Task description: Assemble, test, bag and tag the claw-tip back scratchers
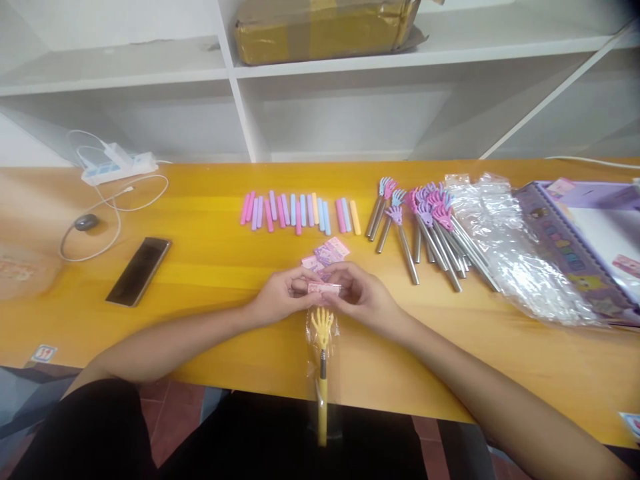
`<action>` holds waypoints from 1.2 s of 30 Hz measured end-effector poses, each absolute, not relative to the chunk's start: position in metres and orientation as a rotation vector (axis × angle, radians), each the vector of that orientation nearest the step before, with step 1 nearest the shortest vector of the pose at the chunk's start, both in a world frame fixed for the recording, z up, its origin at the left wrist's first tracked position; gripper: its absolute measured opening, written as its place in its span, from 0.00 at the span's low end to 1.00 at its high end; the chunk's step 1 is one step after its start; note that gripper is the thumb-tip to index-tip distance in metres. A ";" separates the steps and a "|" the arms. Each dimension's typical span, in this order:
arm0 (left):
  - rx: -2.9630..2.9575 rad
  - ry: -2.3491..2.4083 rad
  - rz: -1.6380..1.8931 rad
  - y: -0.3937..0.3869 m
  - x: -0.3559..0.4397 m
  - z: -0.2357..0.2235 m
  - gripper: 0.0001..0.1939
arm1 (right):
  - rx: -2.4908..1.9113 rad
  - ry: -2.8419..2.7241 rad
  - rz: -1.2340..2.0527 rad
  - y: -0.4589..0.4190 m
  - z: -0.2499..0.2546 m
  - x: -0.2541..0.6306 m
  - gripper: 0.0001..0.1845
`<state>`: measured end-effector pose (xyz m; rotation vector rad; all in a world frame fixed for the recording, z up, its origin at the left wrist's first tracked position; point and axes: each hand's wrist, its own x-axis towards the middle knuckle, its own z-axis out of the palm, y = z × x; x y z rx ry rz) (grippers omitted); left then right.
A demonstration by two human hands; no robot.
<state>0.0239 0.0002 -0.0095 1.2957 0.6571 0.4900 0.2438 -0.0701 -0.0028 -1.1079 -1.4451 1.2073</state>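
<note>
A yellow back scratcher (323, 373) with a hand-shaped head lies inside a clear plastic bag (335, 400), its handle reaching past the table's front edge. At the top of the bag, both hands pinch a small pink card (323, 288). My left hand (285, 293) has its fingers closed at the card's left end. On the right end, the thumb and fingers of my right hand (365, 300) are closed too. Just beyond the hands lie several printed pink and purple cards (331, 251). Whether the card is inside or outside the bag I cannot tell.
A row of coloured tubes (285, 210) lies at the back. Several metal-handled scratchers (440, 233) are piled right of it, beside clear bags (530, 253) and a purple box (565, 247). A phone (139, 271), a cable (117, 220) and a power strip (120, 167) occupy the left.
</note>
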 end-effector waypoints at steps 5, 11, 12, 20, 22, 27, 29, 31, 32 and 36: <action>1.310 0.642 0.471 0.001 0.022 -0.012 0.23 | -1.054 -1.455 1.303 -0.070 -0.003 0.249 0.24; 1.323 0.572 0.453 0.004 0.022 -0.010 0.20 | -0.966 -1.475 1.457 -0.068 0.008 0.260 0.26; 1.317 0.555 0.465 0.004 0.022 -0.008 0.20 | -0.945 -1.452 1.502 -0.068 0.011 0.260 0.27; 1.427 0.449 0.482 -0.007 0.017 -0.003 0.13 | -1.145 -1.173 1.830 -0.115 0.008 0.226 0.31; 1.399 0.385 0.466 -0.008 0.016 -0.005 0.15 | -1.197 -1.072 1.852 -0.138 0.002 0.218 0.28; 1.324 0.202 0.467 -0.004 0.014 -0.009 0.21 | -1.311 -1.003 1.690 -0.184 0.001 0.216 0.24; 1.334 0.203 0.444 -0.001 0.015 -0.010 0.19 | -1.344 -0.985 1.658 -0.197 0.001 0.217 0.24; 1.347 0.214 0.415 0.000 0.015 -0.010 0.17 | -1.383 -0.960 1.656 -0.206 -0.001 0.218 0.25; 1.353 0.218 0.409 0.001 0.015 -0.010 0.17 | -1.413 -0.951 1.640 -0.209 -0.001 0.220 0.25; 1.382 0.230 0.394 0.002 0.015 -0.009 0.17 | -1.643 -0.946 1.255 -0.203 0.015 0.267 0.27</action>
